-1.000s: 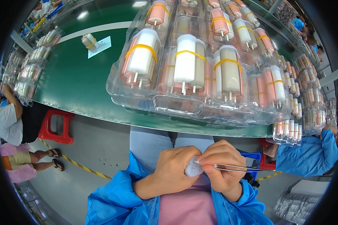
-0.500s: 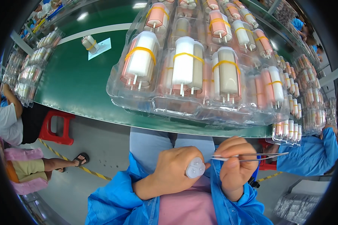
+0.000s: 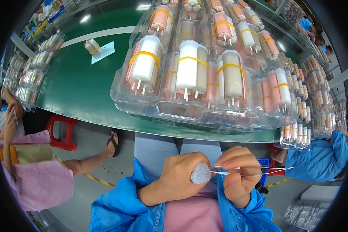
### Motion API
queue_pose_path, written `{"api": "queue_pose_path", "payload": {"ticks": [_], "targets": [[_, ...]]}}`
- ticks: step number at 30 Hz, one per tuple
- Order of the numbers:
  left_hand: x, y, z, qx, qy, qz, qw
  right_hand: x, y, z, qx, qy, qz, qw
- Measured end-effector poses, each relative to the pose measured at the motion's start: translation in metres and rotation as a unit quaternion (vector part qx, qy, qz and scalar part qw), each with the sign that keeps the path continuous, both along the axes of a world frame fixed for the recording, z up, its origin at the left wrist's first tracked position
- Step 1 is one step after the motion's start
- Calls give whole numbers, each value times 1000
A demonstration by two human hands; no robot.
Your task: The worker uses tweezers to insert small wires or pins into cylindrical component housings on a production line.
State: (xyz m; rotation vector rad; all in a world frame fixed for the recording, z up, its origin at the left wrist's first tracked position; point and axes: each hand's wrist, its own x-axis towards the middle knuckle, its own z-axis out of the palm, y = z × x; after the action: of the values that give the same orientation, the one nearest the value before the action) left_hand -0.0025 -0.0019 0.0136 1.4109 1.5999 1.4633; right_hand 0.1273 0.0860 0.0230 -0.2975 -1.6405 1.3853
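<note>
My left hand (image 3: pixel 178 179) is closed around a small bundle of white cylinders (image 3: pixel 200 173), its round end faces toward me, held over my lap. My right hand (image 3: pixel 237 174) pinches metal tweezers (image 3: pixel 255 173), whose tips touch the right side of the bundle. Both hands stay below the edge of the green table (image 3: pixel 85 89). On the table in front of me lies a clear plastic tray (image 3: pixel 143 104) with bundles of white, pink and beige cylinders bound by yellow rubber bands (image 3: pixel 145 56).
More clear trays of bundles run along the right (image 3: pixel 309 96) and far left (image 3: pixel 31 73) of the table. One loose bundle lies on a paper sheet (image 3: pixel 104 50). A person in pink sits at left by a red stool (image 3: pixel 63 133). A blue sleeve (image 3: pixel 321 162) shows at right.
My right hand has drawn slightly away from the left and the tweezers now point at the bundle's right side. The person at left has stretched a sandalled foot toward me.
</note>
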Motion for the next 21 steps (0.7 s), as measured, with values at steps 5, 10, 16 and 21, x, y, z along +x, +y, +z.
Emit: {"api": "queue_pose_path", "payload": {"ticks": [5,10,16,21], "targets": [[-1,-1,3,-39,-107,-48,992,-1,-3,1,-36,-11,1,999],[-8,-2,5,-103,-257,-140,951,-3,1,0,-72,-14,20,997],[-14,-2,2,-130,-372,-224,891,-4,3,-2,-132,-13,58,989],[-11,-2,-1,-101,-407,-237,876,-4,3,-3,-138,-8,69,988]]}}
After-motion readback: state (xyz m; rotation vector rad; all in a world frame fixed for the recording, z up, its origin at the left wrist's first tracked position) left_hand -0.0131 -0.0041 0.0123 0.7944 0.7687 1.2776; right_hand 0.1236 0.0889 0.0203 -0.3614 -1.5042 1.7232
